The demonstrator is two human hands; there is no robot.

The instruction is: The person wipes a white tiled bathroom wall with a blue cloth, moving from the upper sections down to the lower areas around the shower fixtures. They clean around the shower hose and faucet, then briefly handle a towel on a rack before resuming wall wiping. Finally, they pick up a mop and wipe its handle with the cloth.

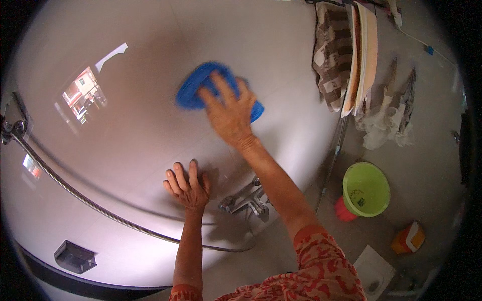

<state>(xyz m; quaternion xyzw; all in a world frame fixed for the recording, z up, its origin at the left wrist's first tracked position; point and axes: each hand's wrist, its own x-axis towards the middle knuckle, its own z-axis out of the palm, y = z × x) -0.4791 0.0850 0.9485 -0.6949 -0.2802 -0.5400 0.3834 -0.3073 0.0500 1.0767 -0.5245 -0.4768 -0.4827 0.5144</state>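
My right hand (228, 113) presses a folded blue cloth (196, 90) against the pale tiled wall (150, 30). Its fingers lie over the cloth, and a corner sticks out beyond the wrist side; both are a little blurred by motion. Lower down, my left hand (188, 188) rests on the same wall with fingers stretched out and nothing in it. Between my forearms is a chrome mixer tap (248, 200), partly behind my right arm. From it a metal shower hose (95, 204) curves up to a chrome holder (12, 128) at the far left.
Striped towels (334, 57) hang at upper right, beside net scrubbers (386, 115). Below are a green bucket (376, 188), a red container (345, 209) and an orange-and-white container (409, 238). A dark wall box (75, 257) sits at lower left.
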